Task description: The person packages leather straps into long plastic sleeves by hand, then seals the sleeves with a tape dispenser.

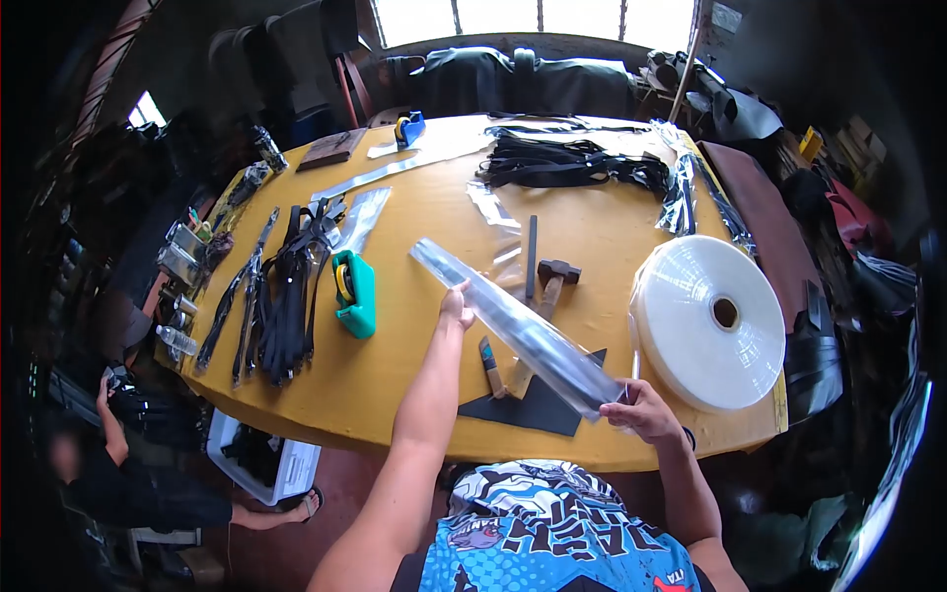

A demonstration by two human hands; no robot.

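Note:
A long, flat clear plastic sleeve (533, 335) slants across the front of the table, greyish and shiny, with dark tones showing in or through it. My left hand (457, 306) is closed on its near edge towards the upper left end. At the lower right end, my right hand (643, 409) pinches the sleeve between thumb and fingers. Beneath and beside the sleeve are a hammer (558, 274), a dark flat bar (533, 255), a short-handled tool (490, 367) and a black sheet (552, 419). A large roll of clear plastic (681, 335) lies right of my right hand.
A green tape dispenser (361, 296) and bundles of black straps (289, 306) lie left on the yellow table (414, 207). More black straps (572, 161) and a blue tape dispenser (409, 129) sit at the back. Another person (118, 483) is at lower left, near a white bin (296, 469).

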